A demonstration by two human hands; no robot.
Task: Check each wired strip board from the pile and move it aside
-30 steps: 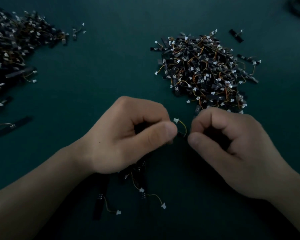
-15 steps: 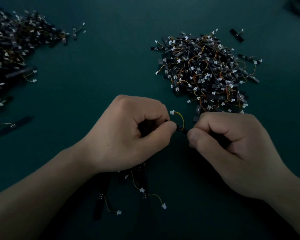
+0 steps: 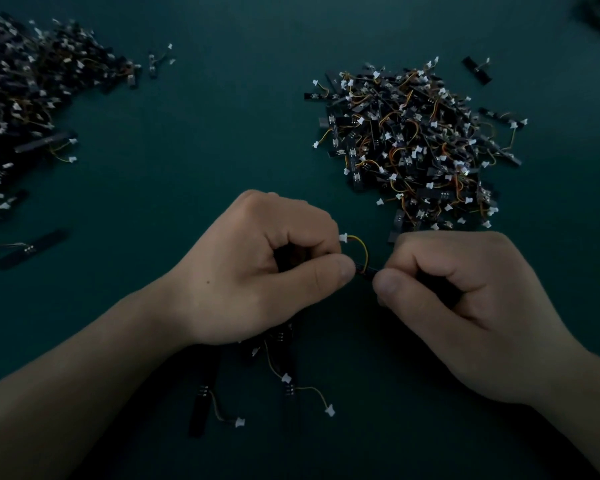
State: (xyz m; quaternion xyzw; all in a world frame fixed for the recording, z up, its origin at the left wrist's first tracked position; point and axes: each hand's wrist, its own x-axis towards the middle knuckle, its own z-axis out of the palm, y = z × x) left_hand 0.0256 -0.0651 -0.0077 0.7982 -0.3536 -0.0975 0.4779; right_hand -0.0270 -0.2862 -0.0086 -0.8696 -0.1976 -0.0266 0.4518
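your left hand and right hand each pinch one end of a strip board | long axis left-right | wire loops up toward pile

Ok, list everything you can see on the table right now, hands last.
right pile: one heap, black boards, orange-yellow wires, white plugs, upper right.
left pile: one heap, same parts, upper left.
held board: one, black, yellow wire loop, between the hands.
lower boards: at least two, black, bottom centre.
stray boards: several, black, near the piles' edges.
table: one, dark teal, underneath everything.
hands: two; left hand and right hand each pinch the held board.
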